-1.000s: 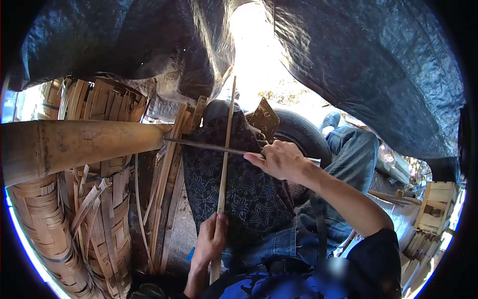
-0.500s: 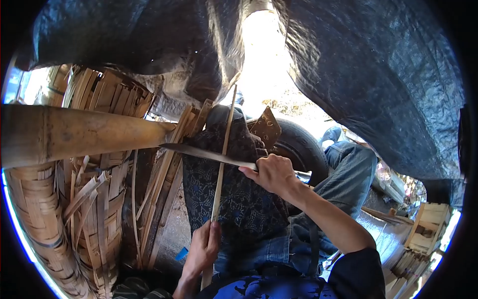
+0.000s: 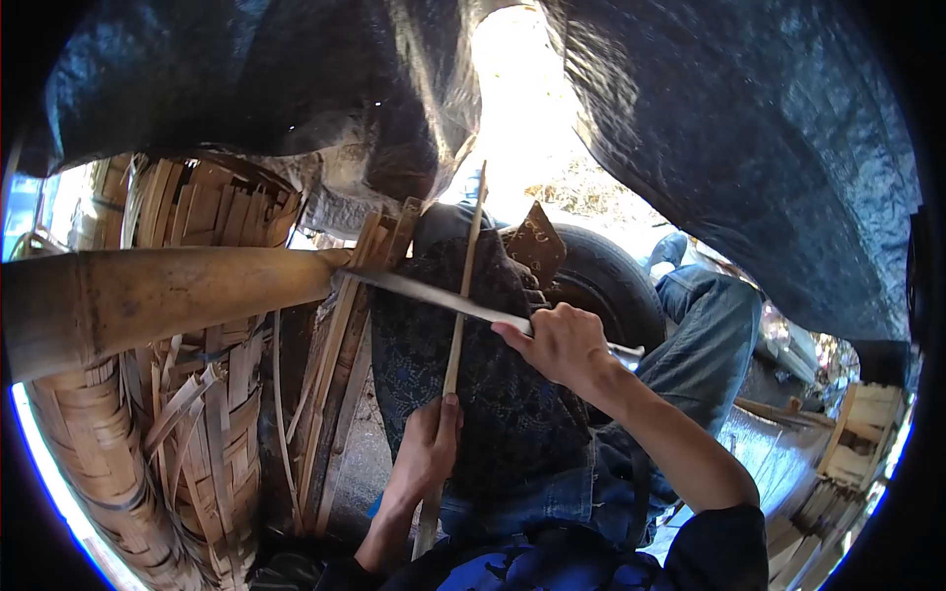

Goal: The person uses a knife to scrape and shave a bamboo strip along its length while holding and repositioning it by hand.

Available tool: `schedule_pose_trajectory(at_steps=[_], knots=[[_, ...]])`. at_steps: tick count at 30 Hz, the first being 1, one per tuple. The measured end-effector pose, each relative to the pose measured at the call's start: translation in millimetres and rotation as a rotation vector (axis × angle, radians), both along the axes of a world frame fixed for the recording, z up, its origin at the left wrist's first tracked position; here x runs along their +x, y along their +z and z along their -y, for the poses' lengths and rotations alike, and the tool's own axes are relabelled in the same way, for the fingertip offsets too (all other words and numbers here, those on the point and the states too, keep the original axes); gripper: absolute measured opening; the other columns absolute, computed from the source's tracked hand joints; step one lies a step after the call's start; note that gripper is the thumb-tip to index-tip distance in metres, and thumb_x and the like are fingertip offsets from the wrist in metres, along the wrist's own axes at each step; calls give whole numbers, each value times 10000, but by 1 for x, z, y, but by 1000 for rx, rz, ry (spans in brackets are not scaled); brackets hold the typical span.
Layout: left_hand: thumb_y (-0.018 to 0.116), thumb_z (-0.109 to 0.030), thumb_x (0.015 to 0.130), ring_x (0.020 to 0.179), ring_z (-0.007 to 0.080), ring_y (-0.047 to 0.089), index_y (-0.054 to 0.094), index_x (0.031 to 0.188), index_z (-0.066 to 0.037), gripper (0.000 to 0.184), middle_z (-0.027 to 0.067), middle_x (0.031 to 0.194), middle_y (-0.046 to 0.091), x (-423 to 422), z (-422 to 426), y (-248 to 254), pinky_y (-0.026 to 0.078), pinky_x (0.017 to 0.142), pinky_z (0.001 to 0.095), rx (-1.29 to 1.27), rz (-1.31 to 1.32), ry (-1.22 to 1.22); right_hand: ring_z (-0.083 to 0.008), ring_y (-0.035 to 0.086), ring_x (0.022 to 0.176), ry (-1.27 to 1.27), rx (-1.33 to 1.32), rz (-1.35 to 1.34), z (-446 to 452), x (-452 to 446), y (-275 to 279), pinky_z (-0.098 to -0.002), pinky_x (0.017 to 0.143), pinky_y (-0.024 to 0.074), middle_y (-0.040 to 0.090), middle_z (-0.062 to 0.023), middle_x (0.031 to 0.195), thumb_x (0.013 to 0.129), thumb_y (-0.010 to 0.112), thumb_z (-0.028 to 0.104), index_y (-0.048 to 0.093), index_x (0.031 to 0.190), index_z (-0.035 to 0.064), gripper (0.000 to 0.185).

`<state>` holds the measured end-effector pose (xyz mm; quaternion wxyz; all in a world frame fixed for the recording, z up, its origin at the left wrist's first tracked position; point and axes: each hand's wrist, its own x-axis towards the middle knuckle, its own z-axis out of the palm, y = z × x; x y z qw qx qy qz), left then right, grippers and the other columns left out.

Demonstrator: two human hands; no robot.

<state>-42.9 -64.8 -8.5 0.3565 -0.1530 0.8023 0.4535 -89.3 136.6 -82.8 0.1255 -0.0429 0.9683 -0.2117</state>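
Observation:
My left hand (image 3: 426,448) is closed around a long, thin bamboo strip (image 3: 467,278), which runs up and away across the dark patterned cloth (image 3: 419,345) on my lap. In my right hand (image 3: 565,347) I grip a long-bladed knife (image 3: 414,288), its handle end poking out past my fist. The blade lies crosswise over the strip, with its tip close to the end of a thick bamboo pole (image 3: 197,295) on the left. Whether the edge is cutting into the strip cannot be made out.
Woven bamboo baskets (image 3: 94,443) and split slats (image 3: 340,364) crowd the left side. A black tire (image 3: 616,281) lies beyond my knees, with a rusty metal plate (image 3: 535,244) beside it. Dark plastic sheeting (image 3: 749,148) hangs overhead. A wooden crate (image 3: 859,433) stands at right.
Both hands, the knife and the strip appear shifted slightly right in view, as does the surrounding scene. The knife still crosses the strip, and both grips stay closed.

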Motion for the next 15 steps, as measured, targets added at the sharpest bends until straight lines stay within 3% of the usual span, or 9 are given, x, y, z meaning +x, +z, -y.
schedule_pose_trajectory(at_steps=[1,4,11,13,14,15], knots=[[369,-278,995,441,141,447,510,733,3,409,53,517,433,0,-1,0,355,432,319,-20,-47,-8,-213,604,413,24,26,-161,0,1,-7,-339,381,479,520,-121,412,880,403,647,523,425,39,769],[374,-266,994,442,157,429,509,720,5,408,69,522,438,5,1,1,340,451,334,-8,-85,14,-205,611,419,36,25,9,-1,-6,-2,-326,372,474,525,-117,410,865,410,666,551,436,37,775],[377,-250,992,475,176,438,510,712,10,405,99,530,454,17,-1,17,351,487,344,-52,-69,82,-196,611,418,128,17,-71,8,-14,1,-321,370,472,509,-107,392,868,400,668,574,454,25,784],[381,-248,991,486,179,450,509,711,10,402,104,532,456,24,-4,18,354,495,353,-6,-132,37,-213,616,425,51,-13,-110,11,-21,0,-337,373,479,530,-124,414,876,402,652,585,470,21,772],[380,-270,994,457,143,441,508,714,-7,405,69,530,459,22,-3,15,348,450,323,18,-125,15,-213,616,425,45,-21,-111,10,-24,-2,-337,373,479,530,-124,414,876,402,652,585,470,21,772],[380,-270,994,457,143,441,508,714,-7,405,69,530,459,18,-5,17,348,450,323,11,-126,5,-216,583,395,45,-10,-183,8,-28,-6,-334,343,446,500,-109,400,862,485,599,512,445,64,678]])
